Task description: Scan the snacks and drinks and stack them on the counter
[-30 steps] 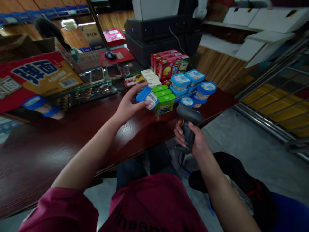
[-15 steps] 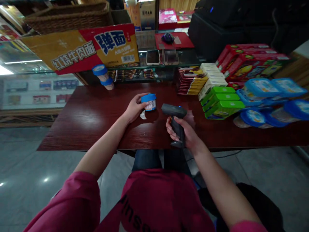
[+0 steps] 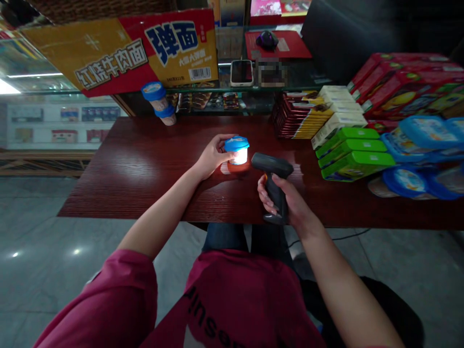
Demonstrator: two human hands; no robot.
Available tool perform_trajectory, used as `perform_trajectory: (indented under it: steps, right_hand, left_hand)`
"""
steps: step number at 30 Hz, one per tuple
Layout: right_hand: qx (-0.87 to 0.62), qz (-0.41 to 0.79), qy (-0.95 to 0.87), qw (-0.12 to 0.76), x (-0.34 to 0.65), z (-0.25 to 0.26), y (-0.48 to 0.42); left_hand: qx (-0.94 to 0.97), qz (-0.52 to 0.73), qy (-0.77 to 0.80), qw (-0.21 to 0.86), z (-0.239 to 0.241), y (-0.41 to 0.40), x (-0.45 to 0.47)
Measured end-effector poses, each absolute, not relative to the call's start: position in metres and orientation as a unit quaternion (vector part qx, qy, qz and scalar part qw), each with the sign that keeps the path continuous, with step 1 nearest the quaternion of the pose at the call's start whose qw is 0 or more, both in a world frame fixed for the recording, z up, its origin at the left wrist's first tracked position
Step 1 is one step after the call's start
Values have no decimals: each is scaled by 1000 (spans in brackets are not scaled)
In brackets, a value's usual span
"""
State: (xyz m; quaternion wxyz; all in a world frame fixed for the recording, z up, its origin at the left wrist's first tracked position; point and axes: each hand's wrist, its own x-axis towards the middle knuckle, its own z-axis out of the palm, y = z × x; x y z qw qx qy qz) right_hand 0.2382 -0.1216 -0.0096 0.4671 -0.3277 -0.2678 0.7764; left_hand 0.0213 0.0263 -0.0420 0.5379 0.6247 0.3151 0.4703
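My left hand [image 3: 213, 155] is closed round a small blue-lidded cup [image 3: 237, 150] held upright just over the dark red wooden table [image 3: 137, 174]. The cup's side glows bright white, with a red glow on the table under it. My right hand [image 3: 286, 203] grips the handle of a black barcode scanner [image 3: 272, 180], its head pointed at the cup from a short distance to the right.
Green boxes [image 3: 350, 154], blue-lidded tubs [image 3: 420, 145], red cartons [image 3: 402, 82] and stacked bars [image 3: 300, 113] fill the table's right side. Two stacked blue-lidded cups [image 3: 159, 102] stand at the back left below a noodle carton [image 3: 119, 50]. A phone [image 3: 241, 72] lies on the glass counter.
My left hand carried the cup from the goods pile to the table's middle. The scanner came up beside it, and the cup is now lit by the scanner's light.
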Motion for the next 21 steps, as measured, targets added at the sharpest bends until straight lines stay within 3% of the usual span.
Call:
perform_trajectory:
  steps: [6, 16, 21]
  right_hand:
    - [-345, 767, -245, 483, 238, -5, -126]
    - [-409, 754, -221, 464, 233, 4, -124]
    - [-447, 748, -192, 451, 233, 3, -123]
  left_hand:
    - [641, 493, 358, 468, -34, 30, 2]
    - [569, 591, 523, 228, -41, 68, -133]
    - [579, 562, 569, 158, -52, 91, -162]
